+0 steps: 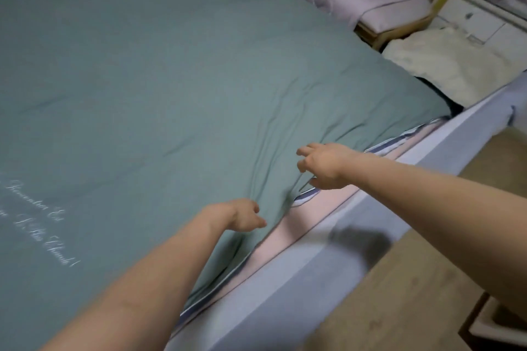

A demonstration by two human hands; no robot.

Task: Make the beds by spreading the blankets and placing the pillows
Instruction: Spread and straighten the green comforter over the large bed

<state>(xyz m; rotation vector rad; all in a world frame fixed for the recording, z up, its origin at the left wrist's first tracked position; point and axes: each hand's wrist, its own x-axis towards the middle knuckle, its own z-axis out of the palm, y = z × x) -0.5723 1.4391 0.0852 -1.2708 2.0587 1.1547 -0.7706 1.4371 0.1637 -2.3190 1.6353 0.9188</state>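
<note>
Left hand (242,215): fingers are curled down at the blanket's edge; whether cloth is pinched cannot be told.
Right hand (322,165): fingers are loosely spread and bent, held over the blanket just beside its edge; no cloth is seen gripped.
Blanket (171,80): teal, spread flat across the bed, with white script stitched near the left; a striped underside is shown at the edge.
Bed (285,279): a pink sheet strip and pale frame are exposed along the near side.
Pillow (445,65): white, laid beyond the blanket's far corner.
</note>
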